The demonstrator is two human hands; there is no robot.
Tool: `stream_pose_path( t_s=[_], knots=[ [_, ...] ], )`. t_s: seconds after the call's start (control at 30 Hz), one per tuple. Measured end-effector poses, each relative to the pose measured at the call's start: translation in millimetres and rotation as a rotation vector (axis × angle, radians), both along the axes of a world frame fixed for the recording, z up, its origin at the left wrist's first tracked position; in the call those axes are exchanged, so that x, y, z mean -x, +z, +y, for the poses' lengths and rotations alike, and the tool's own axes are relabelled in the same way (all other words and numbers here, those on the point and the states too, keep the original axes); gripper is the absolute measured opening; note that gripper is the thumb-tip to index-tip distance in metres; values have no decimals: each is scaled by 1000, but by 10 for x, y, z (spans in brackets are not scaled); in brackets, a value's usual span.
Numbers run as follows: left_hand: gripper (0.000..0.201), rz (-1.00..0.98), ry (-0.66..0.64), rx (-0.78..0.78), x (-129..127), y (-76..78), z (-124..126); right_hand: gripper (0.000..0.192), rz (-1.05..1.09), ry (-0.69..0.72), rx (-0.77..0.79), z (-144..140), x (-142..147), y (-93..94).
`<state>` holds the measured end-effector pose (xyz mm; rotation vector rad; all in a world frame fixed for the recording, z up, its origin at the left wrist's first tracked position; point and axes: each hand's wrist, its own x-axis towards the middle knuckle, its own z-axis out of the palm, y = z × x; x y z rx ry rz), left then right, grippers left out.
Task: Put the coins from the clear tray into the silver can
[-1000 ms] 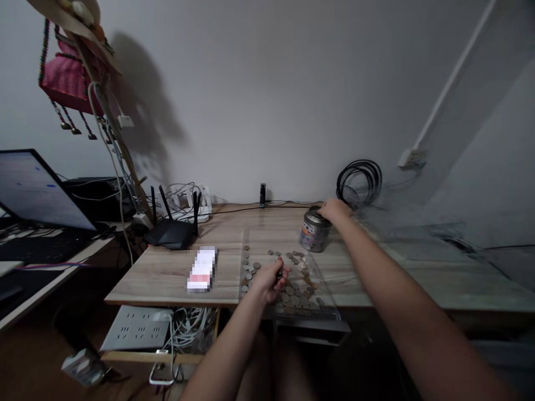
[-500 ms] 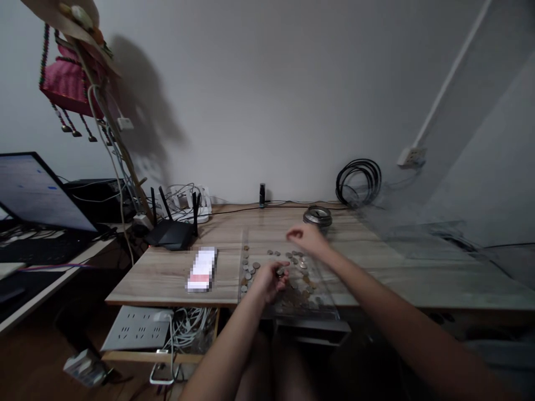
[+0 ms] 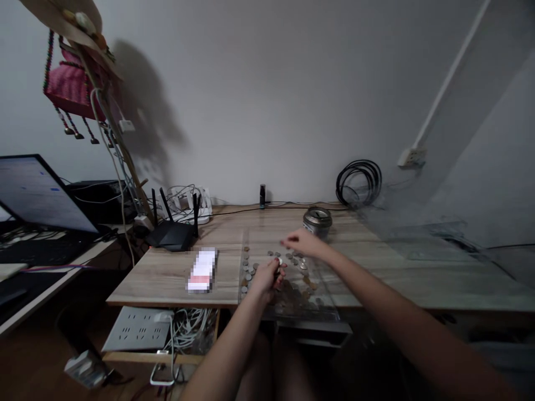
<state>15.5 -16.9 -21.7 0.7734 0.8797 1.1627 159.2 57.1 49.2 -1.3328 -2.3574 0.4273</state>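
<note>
My left hand (image 3: pixel 271 276) is closed around coins above a clear plastic sheet (image 3: pixel 284 236) at the table's front edge. One pale coin (image 3: pixel 280 261) shows at its thumb. My right hand (image 3: pixel 304 244) hovers just behind and to the right, its fingers bent together; whatever they may hold is too small to make out. Silver coins (image 3: pixel 248 277) lie in a loose column left of my left hand. More silver coins (image 3: pixel 301 264) and a heap of brownish coins (image 3: pixel 288 298) lie on the sheet under and beside my hands. A round tin (image 3: pixel 317 221) stands behind my right hand.
A phone (image 3: pixel 203 270) lies left of the coins, with a black router (image 3: pixel 172 235) behind it. By the wall are a small dark bottle (image 3: pixel 262 196) and a coiled black cable (image 3: pixel 358 182). An open laptop (image 3: pixel 45 192) stands far left; a drawer (image 3: pixel 159 356) holds cables.
My right hand has come a little left and down, towards my left hand. My left hand has turned slightly, and a coin now shows at its thumb.
</note>
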Motion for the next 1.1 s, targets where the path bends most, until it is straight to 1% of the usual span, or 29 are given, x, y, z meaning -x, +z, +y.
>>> stream_pose_path(
  t_s=[0.03, 0.1, 0.13, 0.17, 0.2, 0.23, 0.3, 0.33, 0.37, 0.4, 0.43, 0.5, 0.53, 0.6, 0.67, 0.73, 0.77, 0.8, 0.83, 0.9, 0.97, 1.0, 1.03, 1.07, 1.1],
  knots=[
    [31, -17, 3, -6, -7, 2, 4, 34, 43, 87, 90, -126, 101, -99],
    [25, -53, 6, 2, -15, 11, 5, 30, 136, 183, 227, -286, 224, -222],
    [22, -81, -3, 20, -14, 19, 1, 26, 171, 181, 253, -304, 236, -228],
    [17, -113, -22, 51, -9, 29, -5, 23, 188, 144, 235, -278, 212, -193],
    [14, -146, -46, 91, -2, 40, -14, 19, 196, 82, 176, -209, 155, -119],
    [13, -174, -67, 129, 6, 51, -24, 17, 197, -5, 85, -105, 69, -16],
    [17, -197, -90, 178, 19, 69, -44, 18, 171, -271, -151, 163, -154, 227],
    [18, -192, -85, 187, 21, 75, -52, 20, 124, -436, -242, 302, -271, 337],
    [18, -183, -75, 189, 21, 80, -58, 21, 74, -560, -287, 430, -378, 424],
    [16, -174, -64, 188, 19, 82, -61, 21, 28, -654, -303, 539, -469, 481],
    [12, -166, -50, 188, 16, 83, -61, 19, -12, -708, -288, 624, -539, 508],
    [4, -148, -25, 200, 9, 80, -55, 16, -57, -730, -238, 722, -617, 496],
    [5, -134, -13, 204, 6, 76, -48, 16, -80, -732, -222, 742, -631, 475],
    [13, -93, 13, 194, 4, 60, -29, 17, -122, -726, -213, 742, -630, 448],
    [17, -57, 39, 159, 4, 39, -10, 21, -146, -719, -222, 706, -604, 459],
    [19, -59, 60, 121, 6, 18, 4, 27, -149, -727, -253, 621, -538, 474],
    [19, -79, 70, 105, 7, 8, 7, 31, -141, -701, -271, 551, -479, 459],
    [19, -107, 75, 92, 8, 0, 9, 34, -129, -633, -279, 461, -400, 418],
    [17, -136, 75, 87, 8, -6, 10, 35, -119, -530, -271, 352, -302, 347],
    [13, -185, 70, 90, 5, -13, 10, 32, -106, -219, -174, 97, -74, 130],
    [9, -222, 67, 108, 1, -12, 12, 28, -89, 47, -47, -141, 133, -106],
    [8, -240, 69, 120, 1, -9, 13, 25, -77, 102, -14, -226, 202, -189],
    [10, -260, 67, 133, 3, -4, 13, 23, -64, 117, -1, -276, 238, -231],
    [12, -280, 57, 153, 6, 2, 11, 22, -51, 85, -12, -285, 236, -225],
    [15, -301, 37, 180, 11, 10, 8, 21, -39, 5, -48, -252, 197, -171]
  ],
)
